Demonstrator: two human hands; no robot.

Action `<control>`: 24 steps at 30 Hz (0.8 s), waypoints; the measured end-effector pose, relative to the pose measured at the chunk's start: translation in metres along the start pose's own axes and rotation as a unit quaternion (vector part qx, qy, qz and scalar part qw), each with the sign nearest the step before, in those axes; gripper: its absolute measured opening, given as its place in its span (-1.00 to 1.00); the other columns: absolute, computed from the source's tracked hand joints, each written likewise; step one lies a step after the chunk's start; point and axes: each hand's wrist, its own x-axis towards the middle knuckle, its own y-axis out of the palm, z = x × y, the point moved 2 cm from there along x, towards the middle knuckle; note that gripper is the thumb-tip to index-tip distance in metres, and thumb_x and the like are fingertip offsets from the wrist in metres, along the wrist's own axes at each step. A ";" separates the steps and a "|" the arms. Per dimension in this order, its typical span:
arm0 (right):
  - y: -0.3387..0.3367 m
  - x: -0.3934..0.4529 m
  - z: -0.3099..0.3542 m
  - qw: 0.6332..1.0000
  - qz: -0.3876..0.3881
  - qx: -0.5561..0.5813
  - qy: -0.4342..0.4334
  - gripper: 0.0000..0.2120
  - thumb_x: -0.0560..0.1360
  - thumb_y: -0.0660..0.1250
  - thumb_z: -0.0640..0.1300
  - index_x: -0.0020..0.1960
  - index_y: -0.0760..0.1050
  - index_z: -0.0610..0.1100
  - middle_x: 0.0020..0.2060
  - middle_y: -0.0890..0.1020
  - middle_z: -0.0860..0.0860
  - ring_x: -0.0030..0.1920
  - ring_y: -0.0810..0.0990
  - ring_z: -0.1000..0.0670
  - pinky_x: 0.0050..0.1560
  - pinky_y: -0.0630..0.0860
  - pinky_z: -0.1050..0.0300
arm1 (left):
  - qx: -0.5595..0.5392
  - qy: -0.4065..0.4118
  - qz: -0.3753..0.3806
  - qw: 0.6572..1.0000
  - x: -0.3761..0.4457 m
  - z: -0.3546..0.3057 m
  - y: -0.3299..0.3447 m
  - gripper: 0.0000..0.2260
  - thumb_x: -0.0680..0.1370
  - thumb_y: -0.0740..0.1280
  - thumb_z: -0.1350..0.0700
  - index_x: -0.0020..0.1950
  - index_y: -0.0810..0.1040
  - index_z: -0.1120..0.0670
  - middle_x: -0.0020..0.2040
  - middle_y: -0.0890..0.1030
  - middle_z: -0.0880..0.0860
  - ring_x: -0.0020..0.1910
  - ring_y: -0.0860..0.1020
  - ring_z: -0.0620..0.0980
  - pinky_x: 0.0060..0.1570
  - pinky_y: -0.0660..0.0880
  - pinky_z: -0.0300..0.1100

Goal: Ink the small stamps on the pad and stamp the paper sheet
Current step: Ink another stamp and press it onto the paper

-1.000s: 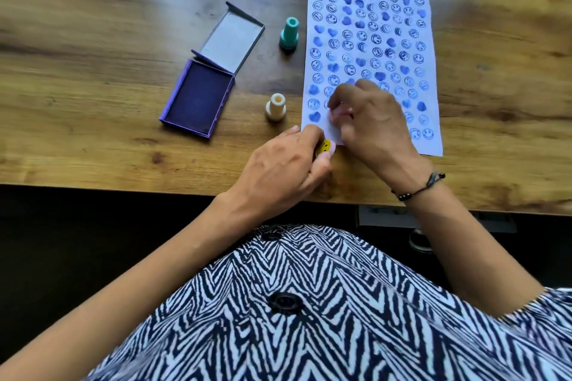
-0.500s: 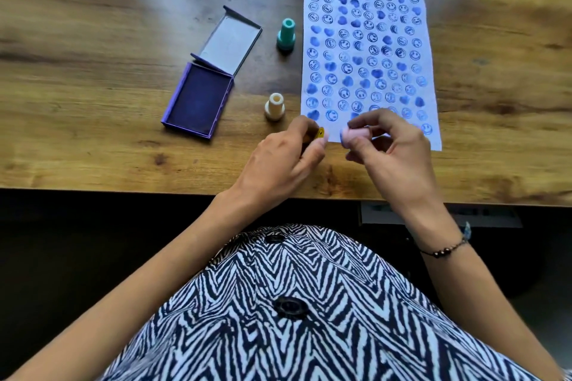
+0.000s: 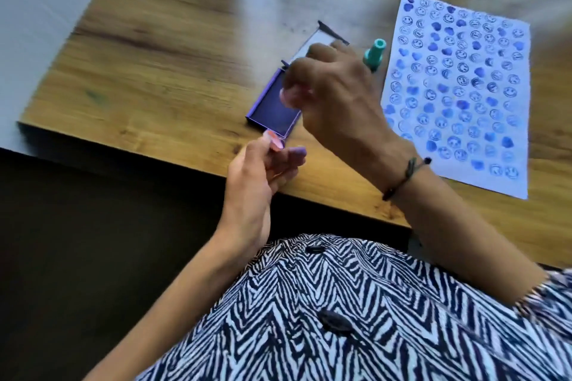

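Observation:
The open purple ink pad (image 3: 271,109) lies on the wooden table (image 3: 148,71), its lid (image 3: 312,43) tipped back. My right hand (image 3: 337,96) hovers over the pad and pinches a small pink stamp (image 3: 286,95), blurred by motion. My left hand (image 3: 257,176) is at the table's near edge, just in front of the pad. It holds a small pink-orange piece (image 3: 274,138) between thumb and fingers. The white paper sheet (image 3: 523,120), covered with blue smiley and heart prints, lies to the right. A teal stamp (image 3: 376,52) stands between pad and paper.
The table's left edge and near edge are in view, with grey floor at the far left and dark space below. My black-and-white patterned top fills the bottom of the view. A dark bracelet (image 3: 405,176) is on my right wrist.
My right hand has moved left from the paper's lower corner to above the ink pad with the pink stamp. My left hand shifted left too. The view swung left; a cream stamp is now hidden.

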 end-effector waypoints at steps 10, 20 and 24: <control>0.043 0.037 -0.007 0.979 0.161 -0.051 -0.113 -0.88 0.31 0.23 -0.32 -0.23 0.54 -0.22 -0.21 0.62 -0.18 -0.13 0.55 -0.22 -0.32 0.29 0.09 | -0.210 -0.011 -0.108 0.972 0.004 -0.018 -0.015 -0.78 0.54 0.09 0.12 -0.28 0.41 0.06 -0.19 0.61 0.20 -0.09 0.59 0.11 -0.01 0.52 -0.19; 0.051 0.036 0.001 0.968 0.176 -0.081 -0.160 -0.90 0.38 0.22 -0.32 -0.14 0.49 -0.25 -0.13 0.56 -0.22 -0.17 0.52 -0.24 -0.33 0.35 0.02 | -0.220 0.009 -0.127 0.967 0.003 -0.018 -0.026 -0.78 0.53 0.08 0.11 -0.25 0.42 0.10 -0.08 0.61 0.23 -0.08 0.62 0.06 -0.02 0.54 -0.22; 0.057 0.030 -0.002 0.954 0.240 -0.083 -0.163 -0.90 0.37 0.23 -0.32 -0.14 0.48 -0.26 -0.11 0.54 -0.20 -0.15 0.51 -0.23 -0.33 0.27 0.07 | -0.208 0.004 -0.130 0.969 0.002 -0.017 -0.023 -0.80 0.53 0.09 0.12 -0.26 0.41 0.09 -0.06 0.60 0.25 -0.02 0.60 0.09 0.04 0.51 -0.19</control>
